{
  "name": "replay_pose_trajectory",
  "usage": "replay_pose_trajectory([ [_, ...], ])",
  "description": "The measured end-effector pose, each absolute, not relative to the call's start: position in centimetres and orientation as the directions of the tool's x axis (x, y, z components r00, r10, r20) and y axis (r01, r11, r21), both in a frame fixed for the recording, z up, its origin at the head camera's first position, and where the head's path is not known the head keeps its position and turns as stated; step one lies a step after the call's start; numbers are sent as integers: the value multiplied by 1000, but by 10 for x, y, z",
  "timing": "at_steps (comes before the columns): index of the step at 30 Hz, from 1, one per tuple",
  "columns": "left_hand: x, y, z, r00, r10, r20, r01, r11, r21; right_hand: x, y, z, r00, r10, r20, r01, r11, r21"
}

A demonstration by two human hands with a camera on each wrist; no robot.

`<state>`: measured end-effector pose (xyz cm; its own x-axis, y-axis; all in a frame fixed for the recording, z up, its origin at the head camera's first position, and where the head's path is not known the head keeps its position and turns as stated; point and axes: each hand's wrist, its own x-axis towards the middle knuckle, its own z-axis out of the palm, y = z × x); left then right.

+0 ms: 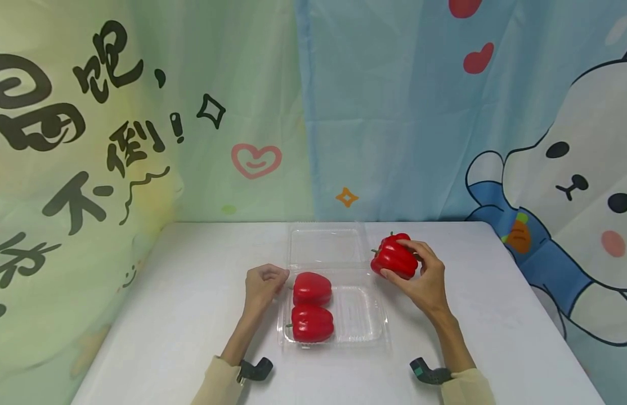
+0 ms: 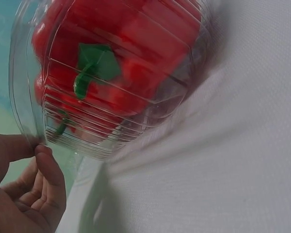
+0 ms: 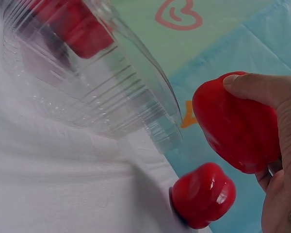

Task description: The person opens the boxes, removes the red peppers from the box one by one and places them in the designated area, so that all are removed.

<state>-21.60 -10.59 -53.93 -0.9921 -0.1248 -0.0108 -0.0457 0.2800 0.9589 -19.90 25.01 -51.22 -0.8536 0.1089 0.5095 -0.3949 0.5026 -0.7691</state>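
Observation:
Two red bell peppers, one (image 1: 312, 288) behind the other (image 1: 312, 323), lie in the left half of a clear plastic clamshell box (image 1: 361, 320). With thumb and fingertips, my left hand (image 1: 263, 286) pinches the box's rim at its back left corner; the left wrist view shows the green stems through the ribbed wall. My right hand (image 1: 425, 275) grips another red bell pepper (image 3: 235, 124), raised beside the box's right edge. Behind it, a further red bell pepper (image 3: 203, 195) sits on the table, mostly covered by the held one in the head view.
The box's clear lid (image 1: 325, 246) lies folded back toward the curtain. A white cloth covers the table (image 1: 182, 337). A printed curtain (image 1: 384, 112) hangs behind the table and along its sides. Dark wrist camera mounts (image 1: 258, 369) are strapped to both wrists.

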Motion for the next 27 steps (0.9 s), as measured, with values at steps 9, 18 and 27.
replay_pose_trajectory([
  [9,-215,-106,-540,-992,-127,-12,-47,278,959,-201,255,-514,-843,140,519,-382,523,-762],
  [18,-217,-106,-539,-992,-124,-8,-41,272,961,-201,255,-512,-846,177,503,-351,526,-775],
  [27,-217,-106,-542,-992,-126,-18,-53,281,958,-202,258,-516,-837,197,510,-341,541,-769],
])
